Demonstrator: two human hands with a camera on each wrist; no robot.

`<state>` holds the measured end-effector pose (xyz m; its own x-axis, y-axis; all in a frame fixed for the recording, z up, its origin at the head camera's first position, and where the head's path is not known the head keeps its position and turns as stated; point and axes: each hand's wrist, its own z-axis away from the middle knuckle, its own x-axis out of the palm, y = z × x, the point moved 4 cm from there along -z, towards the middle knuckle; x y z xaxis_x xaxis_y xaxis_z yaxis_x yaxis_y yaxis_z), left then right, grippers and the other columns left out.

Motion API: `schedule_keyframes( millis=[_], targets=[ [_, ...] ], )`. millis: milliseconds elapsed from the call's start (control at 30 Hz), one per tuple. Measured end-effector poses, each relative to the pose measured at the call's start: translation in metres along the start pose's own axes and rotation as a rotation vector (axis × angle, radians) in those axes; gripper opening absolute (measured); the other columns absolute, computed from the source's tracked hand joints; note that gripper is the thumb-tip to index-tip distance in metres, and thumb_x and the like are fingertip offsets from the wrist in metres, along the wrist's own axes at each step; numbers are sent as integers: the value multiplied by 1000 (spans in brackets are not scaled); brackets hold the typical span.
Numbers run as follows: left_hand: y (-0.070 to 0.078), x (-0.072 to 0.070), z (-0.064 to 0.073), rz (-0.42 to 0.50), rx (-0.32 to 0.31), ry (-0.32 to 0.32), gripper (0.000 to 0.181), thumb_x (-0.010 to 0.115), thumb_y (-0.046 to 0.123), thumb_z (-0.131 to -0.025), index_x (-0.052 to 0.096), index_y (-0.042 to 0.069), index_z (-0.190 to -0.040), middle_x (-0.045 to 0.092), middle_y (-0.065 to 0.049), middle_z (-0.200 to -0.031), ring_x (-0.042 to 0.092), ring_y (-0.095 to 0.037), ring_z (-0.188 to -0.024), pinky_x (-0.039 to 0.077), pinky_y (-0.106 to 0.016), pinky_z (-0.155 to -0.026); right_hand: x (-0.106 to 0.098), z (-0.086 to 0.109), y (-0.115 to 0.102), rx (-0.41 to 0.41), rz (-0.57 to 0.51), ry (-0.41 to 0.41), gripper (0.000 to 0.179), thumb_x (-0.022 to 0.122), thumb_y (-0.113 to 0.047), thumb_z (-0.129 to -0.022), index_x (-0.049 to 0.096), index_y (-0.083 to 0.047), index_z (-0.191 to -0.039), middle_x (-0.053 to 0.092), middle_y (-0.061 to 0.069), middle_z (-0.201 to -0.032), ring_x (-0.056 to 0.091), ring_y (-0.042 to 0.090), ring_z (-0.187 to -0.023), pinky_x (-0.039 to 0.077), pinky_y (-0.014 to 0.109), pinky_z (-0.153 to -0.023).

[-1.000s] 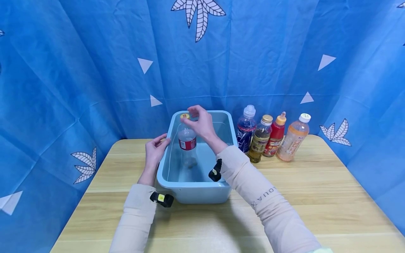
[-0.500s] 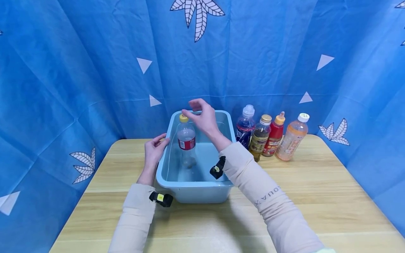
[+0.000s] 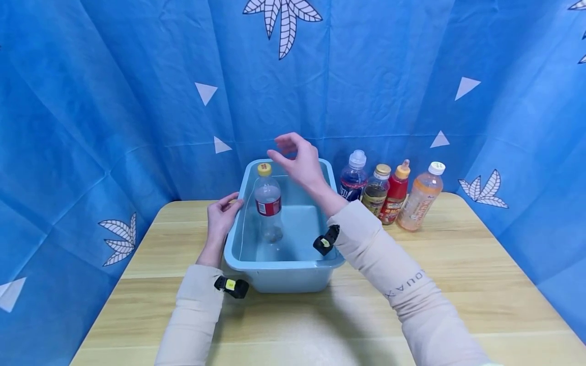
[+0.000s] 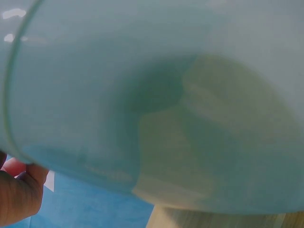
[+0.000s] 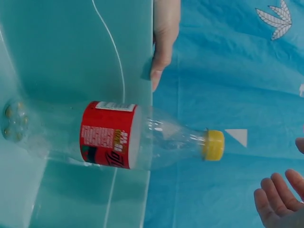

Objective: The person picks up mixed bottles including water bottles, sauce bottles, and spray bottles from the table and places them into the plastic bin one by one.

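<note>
A clear plastic bottle [image 3: 269,203] with a yellow cap and red label stands upright inside the light blue basin [image 3: 284,265], near its left wall. My left hand [image 3: 222,216] grips the basin's left rim with thumb and fingers. In the left wrist view, part of that hand [image 4: 21,192] shows at the rim, beside the basin's large outer wall. My right hand [image 3: 299,160] hovers above the basin's far part, right of the yellow cap, fingers loosely curved and holding nothing. The right wrist view shows a gap between the cap [image 5: 213,145] and my right fingers [image 5: 275,194].
Right of the basin stand a dark blue-labelled bottle [image 3: 353,180], a gold-capped bottle [image 3: 376,192], a red sauce bottle [image 3: 396,195] and a white-capped orange drink bottle [image 3: 420,199]. They stand on the wooden table [image 3: 435,284]. A blue curtain [image 3: 389,76] hangs behind.
My right hand has moved off the bottle's cap, rising up and to the right. The bottle stays standing in the basin. My left hand keeps its place on the rim.
</note>
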<state>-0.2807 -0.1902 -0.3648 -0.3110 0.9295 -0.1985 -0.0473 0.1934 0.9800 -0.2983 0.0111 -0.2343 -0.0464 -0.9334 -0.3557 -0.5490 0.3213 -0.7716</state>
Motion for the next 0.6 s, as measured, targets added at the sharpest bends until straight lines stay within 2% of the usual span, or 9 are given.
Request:
schedule_keyframes(
  millis=[333, 600],
  targets=[
    [1, 0, 1, 10, -14, -9, 38, 56, 22, -87, 54, 7, -123, 56, -16, -113, 56, -29, -98, 46, -38, -84, -20, 7, -9, -10, 82, -31, 30, 65, -23, -81, 60, -7, -105, 62, 5, -94, 58, 15, -84, 47, 26, -72],
    [0, -1, 0, 2, -8, 1, 38, 56, 21, -87, 54, 7, -122, 57, -16, -111, 56, -28, -96, 46, -37, -84, -38, 15, -5, -9, 116, -38, 29, 64, -22, -81, 60, -6, -105, 62, 7, -96, 59, 16, -86, 48, 27, -73]
  ],
)
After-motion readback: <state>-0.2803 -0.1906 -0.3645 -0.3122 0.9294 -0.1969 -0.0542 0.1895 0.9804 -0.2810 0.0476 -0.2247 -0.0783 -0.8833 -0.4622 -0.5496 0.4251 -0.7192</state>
